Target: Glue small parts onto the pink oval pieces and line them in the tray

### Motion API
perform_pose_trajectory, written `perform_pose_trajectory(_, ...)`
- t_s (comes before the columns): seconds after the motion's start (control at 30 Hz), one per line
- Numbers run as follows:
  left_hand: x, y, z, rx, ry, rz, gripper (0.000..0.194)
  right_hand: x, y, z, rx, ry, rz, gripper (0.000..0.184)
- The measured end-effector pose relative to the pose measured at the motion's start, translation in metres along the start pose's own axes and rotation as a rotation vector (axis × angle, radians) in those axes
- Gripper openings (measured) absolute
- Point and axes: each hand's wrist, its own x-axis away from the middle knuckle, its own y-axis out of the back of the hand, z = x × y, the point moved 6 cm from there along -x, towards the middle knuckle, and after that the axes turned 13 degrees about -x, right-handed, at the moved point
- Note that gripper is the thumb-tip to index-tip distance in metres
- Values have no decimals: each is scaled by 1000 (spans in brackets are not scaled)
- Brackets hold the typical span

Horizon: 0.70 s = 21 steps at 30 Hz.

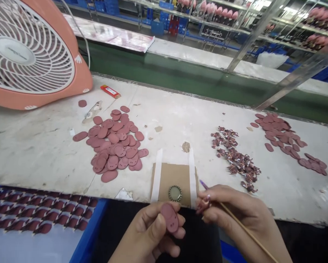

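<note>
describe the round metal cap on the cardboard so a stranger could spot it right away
On the long white workbench, find the brown cardboard square between two white tape strips, at the edge nearest the person. The small round metal cap sits on it, its crimped rim and pale centre unlike the flat mauve ovals piled nearby.

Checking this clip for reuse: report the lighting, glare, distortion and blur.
Head view: bright, even light; soft shadow under the left hand; glare whitens the workbench at lower right; wide-angle distortion bows its edge; far shelves look slightly soft.
</note>
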Motion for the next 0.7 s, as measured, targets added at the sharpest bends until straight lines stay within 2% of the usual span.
perform_pose_trajectory(0.07, 0, -4, -1, 24, -12, 55, 33, 1, -16, 0, -148, -61, 64, 20)
perform_pose_trajectory(0.17, 0, -4, 2, 30, -8, 103, 32, 0, -26, 0, -139, -76, 99, 22)
perform_pose_trajectory(0.4, 0, -1, 5, 53, 2, 107, 29, -5, -26, 1, -36, -73, 151, 16)
perform_pose_trajectory(0.7, -7, 4, 13, 62, 2, 146, 27, -9, -31, 7, 58, 27, 288, 19)
